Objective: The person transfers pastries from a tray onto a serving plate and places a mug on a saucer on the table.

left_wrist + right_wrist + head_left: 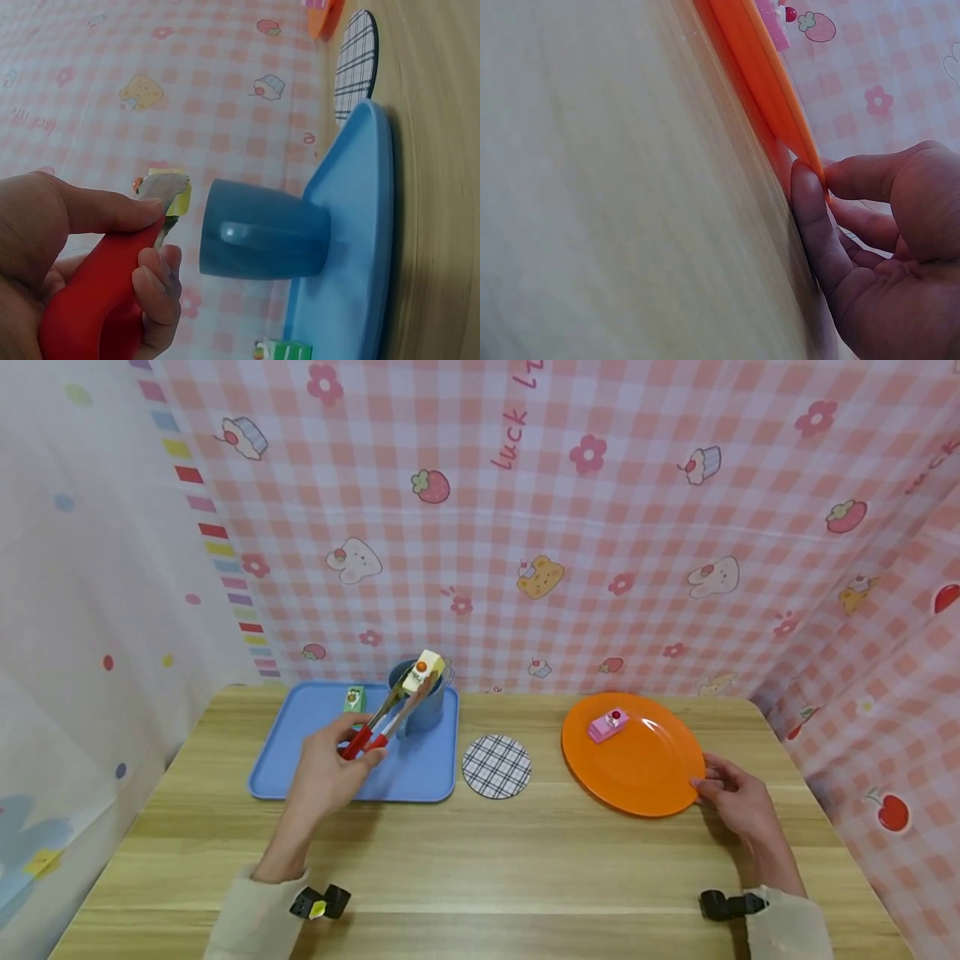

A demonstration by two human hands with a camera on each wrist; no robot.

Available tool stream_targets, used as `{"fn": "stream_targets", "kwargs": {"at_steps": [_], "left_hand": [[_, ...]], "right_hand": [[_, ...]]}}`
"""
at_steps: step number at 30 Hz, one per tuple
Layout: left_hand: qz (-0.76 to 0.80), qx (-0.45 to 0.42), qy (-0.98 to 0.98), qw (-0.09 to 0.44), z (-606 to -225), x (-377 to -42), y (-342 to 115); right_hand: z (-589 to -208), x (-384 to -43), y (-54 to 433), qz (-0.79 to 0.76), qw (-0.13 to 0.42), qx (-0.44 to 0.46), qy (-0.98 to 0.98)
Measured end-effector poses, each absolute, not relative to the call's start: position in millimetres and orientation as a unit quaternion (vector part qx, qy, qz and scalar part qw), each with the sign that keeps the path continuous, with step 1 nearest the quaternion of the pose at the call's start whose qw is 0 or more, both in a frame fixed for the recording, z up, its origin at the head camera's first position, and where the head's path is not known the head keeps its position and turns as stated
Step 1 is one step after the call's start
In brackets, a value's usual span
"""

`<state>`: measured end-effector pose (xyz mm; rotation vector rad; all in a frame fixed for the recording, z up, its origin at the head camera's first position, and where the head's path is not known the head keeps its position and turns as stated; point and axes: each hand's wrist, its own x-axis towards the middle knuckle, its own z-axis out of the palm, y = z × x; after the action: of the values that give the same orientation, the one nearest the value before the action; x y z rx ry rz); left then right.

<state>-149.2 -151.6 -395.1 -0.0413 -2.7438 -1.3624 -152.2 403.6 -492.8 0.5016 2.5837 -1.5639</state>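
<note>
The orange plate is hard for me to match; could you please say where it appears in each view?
Head: the orange plate is right of centre, its right rim held by the right hand.
Left wrist: only a sliver, at the top edge, right of centre.
Right wrist: nearly edge-on, slanting from the top edge to that hand.
Shared landmark: the pink toy cake on the plate, cut off at the top in both wrist views.

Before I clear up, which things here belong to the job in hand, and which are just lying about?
Likely the job:
tongs, in the left hand
yellow cake, in the tongs
orange plate, held by the right hand
pink cake, on the plate
green cake, on the blue tray

Seemingly just lying about:
coaster
mug, untouched on the tray
</note>
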Motion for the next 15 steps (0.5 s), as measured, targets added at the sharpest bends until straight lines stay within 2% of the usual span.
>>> {"fn": "stream_targets", "kwargs": {"at_steps": [15], "left_hand": [[-0.446,-0.019,-0.894,0.036,-402.4,-153.8,-137.9]], "right_hand": [[-491.9,-150.7,403.1,-0.512,0.037,0.158,0.843]]}}
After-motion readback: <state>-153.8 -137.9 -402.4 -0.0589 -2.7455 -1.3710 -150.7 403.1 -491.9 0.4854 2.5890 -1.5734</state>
